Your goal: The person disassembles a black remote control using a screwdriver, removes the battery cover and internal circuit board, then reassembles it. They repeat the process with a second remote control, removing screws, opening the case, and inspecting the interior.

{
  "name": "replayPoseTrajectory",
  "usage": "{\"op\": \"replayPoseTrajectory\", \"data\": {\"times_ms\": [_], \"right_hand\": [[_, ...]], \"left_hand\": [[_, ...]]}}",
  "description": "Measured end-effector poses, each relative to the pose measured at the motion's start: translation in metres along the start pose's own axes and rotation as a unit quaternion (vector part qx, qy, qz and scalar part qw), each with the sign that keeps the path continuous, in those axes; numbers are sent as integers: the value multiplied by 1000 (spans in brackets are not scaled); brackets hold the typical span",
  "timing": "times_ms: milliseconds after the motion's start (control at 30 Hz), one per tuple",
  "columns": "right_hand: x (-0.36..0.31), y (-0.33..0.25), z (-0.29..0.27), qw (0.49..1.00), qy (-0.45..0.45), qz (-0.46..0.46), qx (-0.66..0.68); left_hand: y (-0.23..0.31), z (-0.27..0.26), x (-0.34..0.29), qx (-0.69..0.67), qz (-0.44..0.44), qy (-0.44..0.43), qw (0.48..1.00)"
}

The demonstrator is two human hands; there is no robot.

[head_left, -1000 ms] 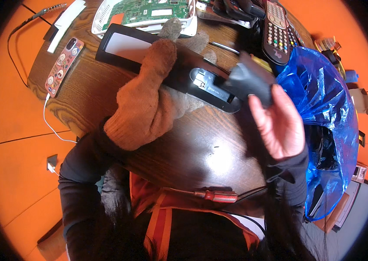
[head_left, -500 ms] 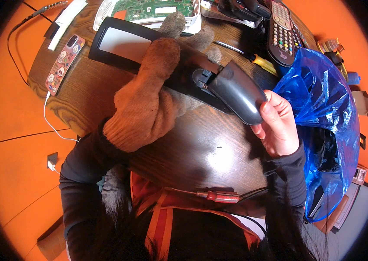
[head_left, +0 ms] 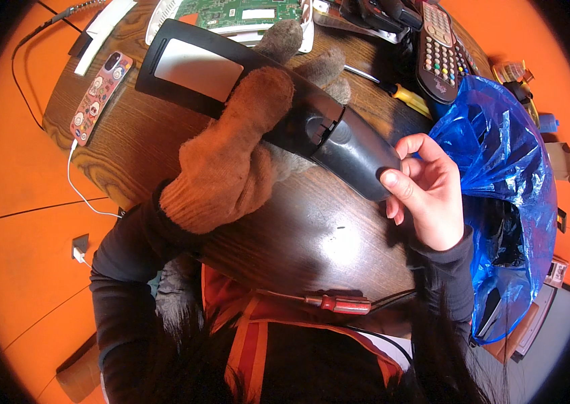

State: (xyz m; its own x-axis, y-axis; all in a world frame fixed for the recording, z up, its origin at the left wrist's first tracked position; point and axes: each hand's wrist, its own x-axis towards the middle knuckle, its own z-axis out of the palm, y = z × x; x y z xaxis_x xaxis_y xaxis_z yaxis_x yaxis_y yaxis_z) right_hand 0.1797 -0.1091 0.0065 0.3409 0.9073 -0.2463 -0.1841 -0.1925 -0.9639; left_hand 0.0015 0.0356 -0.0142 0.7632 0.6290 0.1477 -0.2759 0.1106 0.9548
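Note:
My left hand (head_left: 234,158), in a brown knitted glove, is clamped over a long black plastic device (head_left: 231,81) with a pale rectangular panel, pressing it onto the dark wooden table (head_left: 312,236). My bare right hand (head_left: 426,192) grips a rounded black plastic cover (head_left: 359,158) at the device's near end, thumb and fingers pinching its edge. The cover sits against the device's end.
A blue plastic bag (head_left: 507,182) bulges at the table's right edge. A remote control (head_left: 443,44), a yellow-handled screwdriver (head_left: 406,97) and a green circuit board (head_left: 244,10) lie at the back. A phone (head_left: 99,94) with its white cable lies left. A red-handled screwdriver (head_left: 335,303) rests near me.
My right hand has brought the black cover down from a raised, tilted position and set it against the device's end. The gloved left hand has kept its hold on the device.

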Motion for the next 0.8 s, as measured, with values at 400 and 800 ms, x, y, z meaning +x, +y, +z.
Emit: {"op": "replayPoseTrajectory", "data": {"times_ms": [400,800], "right_hand": [[-2,-4,3,997,-5,-30,-66],[-15,-26,0,995,-13,-33,96]], "left_hand": [[-2,-4,1,-266,-109,77,955],[-6,-7,4,-316,-156,135,926]]}}
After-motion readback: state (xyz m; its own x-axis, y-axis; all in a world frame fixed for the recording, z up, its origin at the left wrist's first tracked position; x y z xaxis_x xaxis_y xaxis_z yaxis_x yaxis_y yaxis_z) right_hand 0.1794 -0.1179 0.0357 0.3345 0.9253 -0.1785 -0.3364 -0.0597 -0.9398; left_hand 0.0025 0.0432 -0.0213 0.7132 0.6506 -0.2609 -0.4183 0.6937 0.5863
